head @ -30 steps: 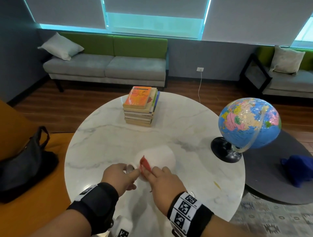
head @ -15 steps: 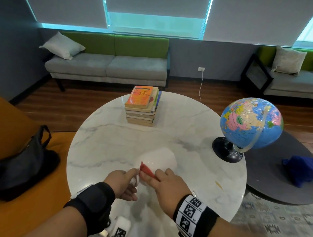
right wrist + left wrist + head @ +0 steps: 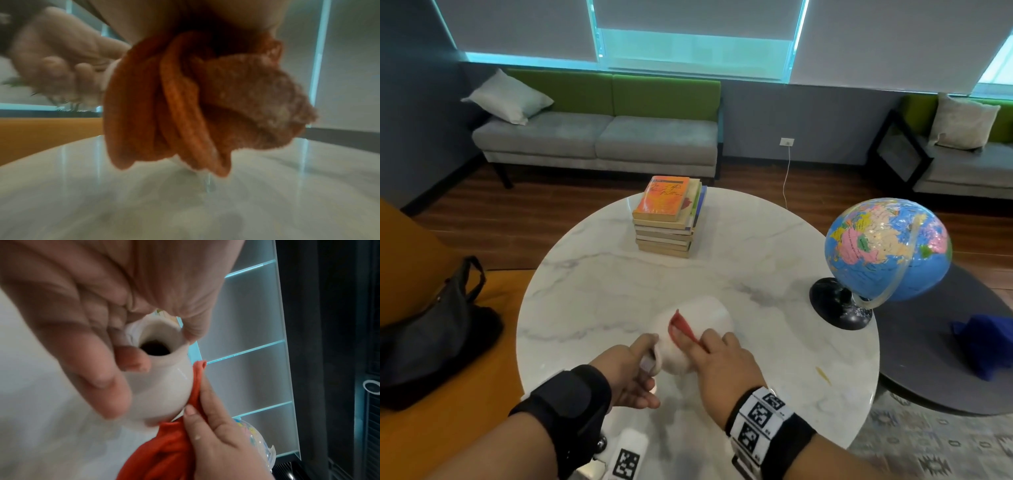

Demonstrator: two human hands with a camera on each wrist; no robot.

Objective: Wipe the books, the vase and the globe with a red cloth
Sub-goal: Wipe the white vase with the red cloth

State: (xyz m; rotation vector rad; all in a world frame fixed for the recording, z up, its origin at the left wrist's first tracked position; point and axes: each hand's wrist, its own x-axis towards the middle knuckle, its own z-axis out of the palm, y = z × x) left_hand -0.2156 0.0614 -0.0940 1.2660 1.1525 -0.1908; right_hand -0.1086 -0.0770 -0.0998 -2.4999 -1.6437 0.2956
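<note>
While left hand [image 3: 628, 371] fingers clamp the glossy round vase [image 3: 162, 395] neck, right hand [image 3: 726, 370] fingers press fuzzy red cloth [image 3: 174, 451].

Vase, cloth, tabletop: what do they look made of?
Vase: likely glazed ceramic; white and smooth, with a thin glare streak on its shoulder.
Red cloth: soft fuzzy fabric, perhaps microfibre; a nappy surface, bunched in limp folds.
Tabletop: marble or a marble-look slab; white with grey veins, polished enough to mirror the window.

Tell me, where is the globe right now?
In the head view, the globe stands at the right edge of the marble table, right of the book stack.
</note>
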